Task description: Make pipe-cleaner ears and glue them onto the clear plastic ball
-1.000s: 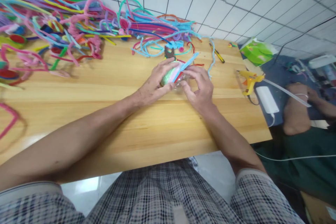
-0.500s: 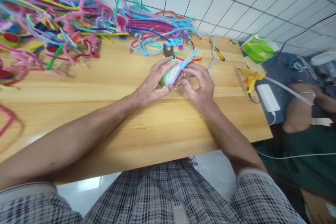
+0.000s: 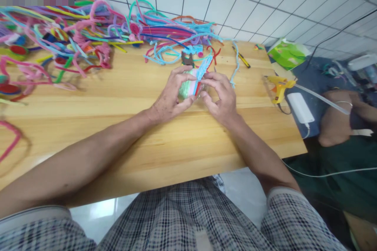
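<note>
My left hand (image 3: 172, 96) is wrapped round the left side of a small rounded object (image 3: 185, 88) banded in green, lilac, blue and red fuzzy stems. Clear plastic seems to show at its right end. From its top a light blue pipe cleaner (image 3: 204, 67) sticks up toward the wall. The fingers of my right hand (image 3: 220, 96) are curled at the object's right side, close to the blue and red stems. Whether they pinch a stem is hard to make out. Just behind the object lie dark-jawed pliers (image 3: 187, 59), partly hidden.
Heaps of coloured pipe cleaners (image 3: 173, 27) line the wall side of the wooden table (image 3: 141, 141). A utility knife (image 3: 243, 58) lies to the right. Further right are a yellow glue gun (image 3: 279, 86), a white power adapter (image 3: 300, 108) and a green packet (image 3: 288, 53). Another person's leg (image 3: 335, 117) is at the far right.
The light blue pipe cleaner's free end has swung left and now looks thicker or doubled over. My right hand has shifted slightly left; both hands stay at the banded object.
</note>
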Action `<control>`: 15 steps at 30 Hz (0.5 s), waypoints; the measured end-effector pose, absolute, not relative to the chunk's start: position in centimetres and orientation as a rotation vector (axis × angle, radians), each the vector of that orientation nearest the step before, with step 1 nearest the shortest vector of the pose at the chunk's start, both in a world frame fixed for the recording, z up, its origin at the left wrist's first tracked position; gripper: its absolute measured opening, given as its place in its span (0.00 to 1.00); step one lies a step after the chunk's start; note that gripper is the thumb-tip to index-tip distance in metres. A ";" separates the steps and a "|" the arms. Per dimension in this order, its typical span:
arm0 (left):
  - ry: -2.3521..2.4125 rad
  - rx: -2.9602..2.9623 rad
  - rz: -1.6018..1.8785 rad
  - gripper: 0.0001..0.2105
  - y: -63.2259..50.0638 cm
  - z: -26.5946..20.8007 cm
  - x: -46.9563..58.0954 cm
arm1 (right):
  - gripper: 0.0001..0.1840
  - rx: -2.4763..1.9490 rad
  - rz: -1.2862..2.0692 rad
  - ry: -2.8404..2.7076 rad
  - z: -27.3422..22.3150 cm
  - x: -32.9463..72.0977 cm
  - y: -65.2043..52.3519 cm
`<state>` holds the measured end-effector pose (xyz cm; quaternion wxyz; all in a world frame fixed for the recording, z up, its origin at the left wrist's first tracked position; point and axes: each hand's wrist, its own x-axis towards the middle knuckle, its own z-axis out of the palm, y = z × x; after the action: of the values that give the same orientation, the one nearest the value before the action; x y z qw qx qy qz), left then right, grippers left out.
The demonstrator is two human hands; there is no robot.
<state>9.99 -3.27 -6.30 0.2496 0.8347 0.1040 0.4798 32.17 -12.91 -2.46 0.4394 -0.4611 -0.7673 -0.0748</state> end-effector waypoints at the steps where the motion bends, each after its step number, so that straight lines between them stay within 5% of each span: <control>1: 0.291 2.286 1.299 0.24 -3.4 -6.2 9.9 | 0.18 -1.134 -0.181 -1.905 -2.5 32.1 -12.9; 15: 0.411 2.388 1.136 0.18 -3.8 -5.6 9.6 | 0.17 -1.171 -0.115 -1.912 -2.3 31.9 -12.7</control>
<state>9.62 -3.85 -5.56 0.2306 0.8683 0.1495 0.4130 31.94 -12.69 -2.27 0.4335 -0.4702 -0.7674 -0.0460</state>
